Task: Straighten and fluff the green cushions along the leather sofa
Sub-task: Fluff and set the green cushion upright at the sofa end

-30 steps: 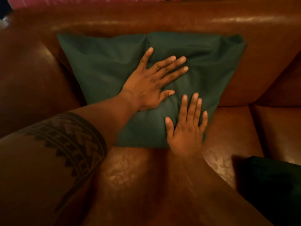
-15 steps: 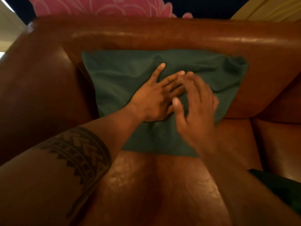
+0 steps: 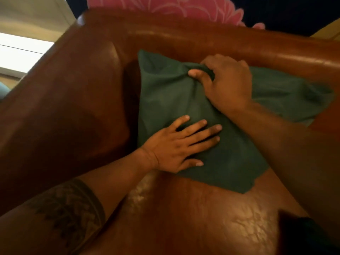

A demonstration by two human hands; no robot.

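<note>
Open leather seat (image 3: 211, 218) before the green cushion (image 3: 165, 100); armrest (image 3: 64, 111) close left, backrest (image 3: 202, 39) behind.

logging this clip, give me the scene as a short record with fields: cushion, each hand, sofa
cushion: green cushion, creased, leaning in the sofa corner
left hand: left hand flat on the cushion's lower front, fingers spread
right hand: right hand grips bunched fabric near the cushion's top edge
sofa: brown leather sofa, glossy seat
</note>
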